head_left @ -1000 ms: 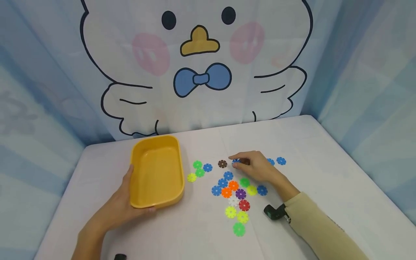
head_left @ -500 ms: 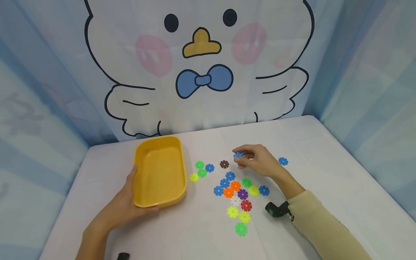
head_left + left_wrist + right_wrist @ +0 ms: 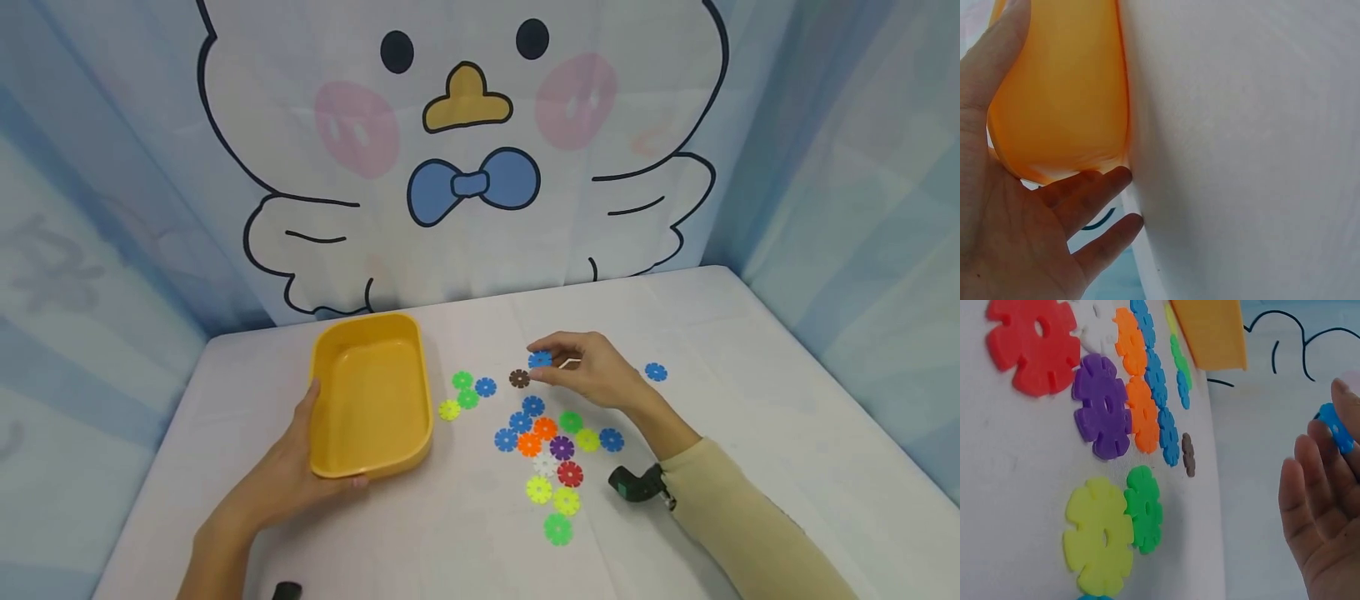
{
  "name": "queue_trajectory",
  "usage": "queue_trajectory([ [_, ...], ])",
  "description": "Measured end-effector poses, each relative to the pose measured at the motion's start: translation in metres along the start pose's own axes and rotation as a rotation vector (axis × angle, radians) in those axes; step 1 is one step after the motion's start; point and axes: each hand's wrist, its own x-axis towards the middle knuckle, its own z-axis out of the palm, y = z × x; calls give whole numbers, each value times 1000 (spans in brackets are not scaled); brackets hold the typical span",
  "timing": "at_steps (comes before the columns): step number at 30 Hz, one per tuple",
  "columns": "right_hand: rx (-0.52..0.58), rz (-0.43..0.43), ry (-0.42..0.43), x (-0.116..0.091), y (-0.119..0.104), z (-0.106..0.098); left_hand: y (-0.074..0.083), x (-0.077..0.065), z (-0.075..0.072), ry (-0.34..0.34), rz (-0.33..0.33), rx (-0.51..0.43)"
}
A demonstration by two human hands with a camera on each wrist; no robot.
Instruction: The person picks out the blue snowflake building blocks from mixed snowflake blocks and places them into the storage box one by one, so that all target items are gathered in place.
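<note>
My left hand [image 3: 281, 475] holds a yellow plastic tray [image 3: 369, 400] at its near left corner, thumb along the left side and fingers at the near end. In the left wrist view, fingertips [image 3: 1121, 177] lie against the tray's end, close to the white tabletop. Nothing lies inside the tray. Above the table, my right hand [image 3: 596, 371] pinches a blue snowflake disc [image 3: 540, 358] between thumb and index finger; its other fingers are loosely bent in the right wrist view. Just below that disc lies a brown snowflake disc [image 3: 519, 378].
Several flat discs are scattered mid-table, among them orange [image 3: 529, 444], purple [image 3: 562, 447], red [image 3: 570, 474] and green [image 3: 558, 529]. A small group [image 3: 468, 398] lies beside the tray. One blue disc [image 3: 656, 372] sits farther right. A printed curtain [image 3: 480, 242] stands behind the table.
My right hand has lifted the blue disc from the table and moved it slightly left, towards the brown disc. My left hand keeps its hold on the tray.
</note>
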Motion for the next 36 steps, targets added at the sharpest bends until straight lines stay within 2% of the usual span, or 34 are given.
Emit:
queue_trajectory([
  [5,-20,-55,5,3,-1,3,0,-1,1,2,4,-1],
  [16,-16,-100,-10,15,-11,10,1,1,0,-8,-3,-1],
  [21,-7,-125,-7,24,-15,15,1,4,0,-17,-43,7],
  [26,7,-111,-19,30,-18,21,3,6,2,-36,-82,19],
  [31,41,-97,-35,34,-21,27,5,6,4,-22,-53,15],
  [36,73,-124,-49,42,-27,32,6,7,6,-14,-34,-12],
])
